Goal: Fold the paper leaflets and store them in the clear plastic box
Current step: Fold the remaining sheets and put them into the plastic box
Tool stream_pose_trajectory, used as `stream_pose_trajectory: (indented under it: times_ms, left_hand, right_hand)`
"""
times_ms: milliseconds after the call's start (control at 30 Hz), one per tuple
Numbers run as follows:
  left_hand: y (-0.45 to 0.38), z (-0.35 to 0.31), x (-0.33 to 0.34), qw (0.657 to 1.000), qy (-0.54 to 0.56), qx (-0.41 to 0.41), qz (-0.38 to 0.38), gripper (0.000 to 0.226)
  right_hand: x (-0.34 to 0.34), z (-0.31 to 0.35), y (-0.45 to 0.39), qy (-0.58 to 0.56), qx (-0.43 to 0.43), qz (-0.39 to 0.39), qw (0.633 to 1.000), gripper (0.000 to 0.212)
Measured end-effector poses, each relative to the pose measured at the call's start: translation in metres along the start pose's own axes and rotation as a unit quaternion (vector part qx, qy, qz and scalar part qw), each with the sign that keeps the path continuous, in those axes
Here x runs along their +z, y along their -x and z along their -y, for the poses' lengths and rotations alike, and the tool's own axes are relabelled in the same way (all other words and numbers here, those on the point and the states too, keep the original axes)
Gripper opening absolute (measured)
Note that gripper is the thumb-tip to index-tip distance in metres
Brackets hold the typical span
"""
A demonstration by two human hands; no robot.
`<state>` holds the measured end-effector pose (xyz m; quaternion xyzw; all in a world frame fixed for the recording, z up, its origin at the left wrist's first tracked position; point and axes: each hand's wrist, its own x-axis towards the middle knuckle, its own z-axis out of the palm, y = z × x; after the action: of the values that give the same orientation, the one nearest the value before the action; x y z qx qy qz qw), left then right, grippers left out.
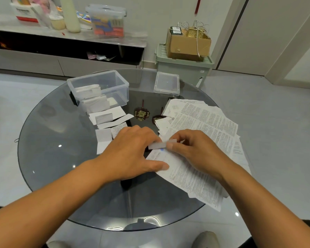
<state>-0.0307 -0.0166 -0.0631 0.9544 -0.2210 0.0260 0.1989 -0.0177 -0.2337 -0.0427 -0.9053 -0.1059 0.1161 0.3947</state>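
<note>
A narrow folded strip (162, 144) of leaflet sits between your two hands, near the front middle of the round glass table (48, 158). Your right hand (195, 151) pinches its right end with thumb and curled fingers. Your left hand (131, 151) lies over its left end with the thumb stretched onto the sheet (186, 176) below; whether those fingers grip the strip is hidden. Line up the edges before pressing the crease flat. Unfolded leaflets (204, 119) fan out to the right. The box (98, 88), open, stands at the back left with folded papers inside; its lid (166, 85) lies apart.
</note>
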Motion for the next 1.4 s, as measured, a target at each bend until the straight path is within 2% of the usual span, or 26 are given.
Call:
stream_pose_trajectory:
  times_ms: [67, 167, 233, 333, 467, 567, 667, 733, 767, 800, 900, 933, 967, 1067, 1133, 1200, 1300, 1400]
  left_hand:
    - [0.001, -0.001, 0.002, 0.995, 0.082, -0.045, -0.024, 0.042]
    - [-0.001, -0.001, 0.004, 0.98, 0.168, -0.101, -0.044, 0.032]
    - [-0.002, -0.002, 0.005, 0.98, 0.162, -0.109, -0.04, 0.037]
    - [-0.003, -0.002, 0.006, 0.986, 0.125, -0.099, -0.045, 0.044]
    - [-0.006, 0.002, 0.003, 0.99, 0.088, -0.104, -0.036, 0.06]
    - [-0.006, 0.001, 0.0, 0.989, 0.1, -0.103, -0.037, 0.044]
    - [-0.006, -0.004, -0.004, 0.966, 0.215, -0.136, -0.056, 0.01]
    - [-0.007, -0.007, -0.008, 0.931, 0.313, -0.173, -0.067, 0.013]
    - [-0.007, -0.01, -0.01, 0.904, 0.377, -0.195, -0.058, 0.017]
    - [-0.007, -0.013, -0.013, 0.865, 0.451, -0.215, -0.039, 0.02]
    - [-0.006, -0.02, -0.024, 0.704, 0.663, -0.256, 0.006, 0.026]
    - [-0.005, -0.02, -0.027, 0.668, 0.698, -0.259, 0.009, 0.029]
    - [-0.004, -0.02, -0.029, 0.664, 0.703, -0.255, 0.012, 0.032]
    - [0.0, -0.016, -0.028, 0.756, 0.612, -0.232, -0.007, 0.023]
    - [0.004, -0.014, -0.027, 0.79, 0.565, -0.236, -0.035, 0.019]
    - [0.008, -0.014, -0.025, 0.812, 0.537, -0.224, -0.045, 0.024]
    - [0.016, -0.009, -0.019, 0.875, 0.438, -0.199, -0.056, 0.022]
    - [0.029, -0.001, -0.005, 0.961, 0.219, -0.145, -0.081, 0.021]
  right_hand:
    - [-0.001, 0.0, -0.003, -0.029, 0.031, -0.005, 0.999, 0.028]
    - [0.002, -0.001, -0.006, -0.063, 0.05, -0.035, 0.996, 0.027]
    - [0.009, 0.0, -0.007, -0.066, 0.05, -0.06, 0.995, 0.026]
    - [0.021, 0.002, -0.008, -0.037, 0.051, -0.087, 0.994, 0.044]
    - [0.023, 0.002, -0.009, -0.1, 0.031, -0.094, 0.99, 0.055]
    - [0.025, 0.003, -0.006, -0.136, -0.016, -0.103, 0.985, 0.045]
    - [0.023, 0.007, -0.002, -0.124, -0.073, -0.155, 0.977, 0.019]
    - [0.023, 0.01, 0.0, -0.098, -0.115, -0.176, 0.973, 0.006]
    - [0.024, 0.012, 0.001, -0.083, -0.138, -0.181, 0.97, 0.007]
    - [0.025, 0.012, 0.002, -0.072, -0.157, -0.178, 0.969, 0.011]
    - [0.029, 0.014, 0.001, -0.053, -0.192, -0.139, 0.97, 0.02]
    - [0.031, 0.014, 0.001, -0.052, -0.203, -0.136, 0.968, 0.019]
    - [0.033, 0.015, 0.001, -0.062, -0.21, -0.139, 0.966, 0.015]
    - [0.037, 0.021, 0.002, -0.129, -0.178, -0.161, 0.962, 0.004]
    - [0.038, 0.024, 0.002, -0.198, -0.121, -0.161, 0.959, 0.009]
    - [0.038, 0.025, 0.0, -0.226, -0.09, -0.161, 0.956, 0.011]
    - [0.042, 0.027, -0.002, -0.207, -0.064, -0.137, 0.967, 0.013]
    - [0.047, 0.024, -0.002, -0.132, -0.041, -0.139, 0.981, 0.013]
